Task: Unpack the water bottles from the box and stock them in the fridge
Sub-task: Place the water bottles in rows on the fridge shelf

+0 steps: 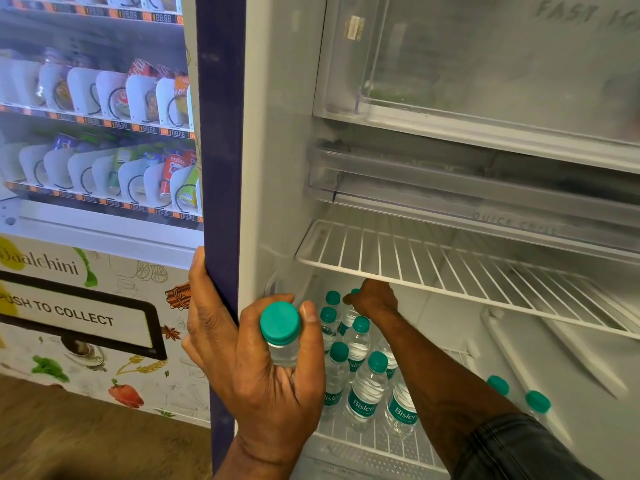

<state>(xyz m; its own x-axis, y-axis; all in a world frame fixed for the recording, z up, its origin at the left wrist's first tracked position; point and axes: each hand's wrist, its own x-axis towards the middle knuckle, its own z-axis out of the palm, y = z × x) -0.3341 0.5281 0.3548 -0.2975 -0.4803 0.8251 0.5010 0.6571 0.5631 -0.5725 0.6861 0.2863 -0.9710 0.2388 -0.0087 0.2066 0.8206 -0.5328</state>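
Now our left hand (273,375) grasps a spare bottle (280,323) at the front of the fridge (277,168), queued up; our right hand (375,301) reaches the back row (333,297), grip impossible to tell.

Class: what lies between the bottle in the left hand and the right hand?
Head view: standing green-capped bottles in the fridge fill the gap between the held bottle and the right hand.

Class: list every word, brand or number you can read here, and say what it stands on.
"PUSH TO COLLECT": vending machine flap.
"aalchini": vending machine front.
"Bisle": water bottle labels.
"88.88": shelf price tags.
"FAST IC": freezer door, faint.
"QUICK C": chiller tray, faint.
Snack packets: too blurred.
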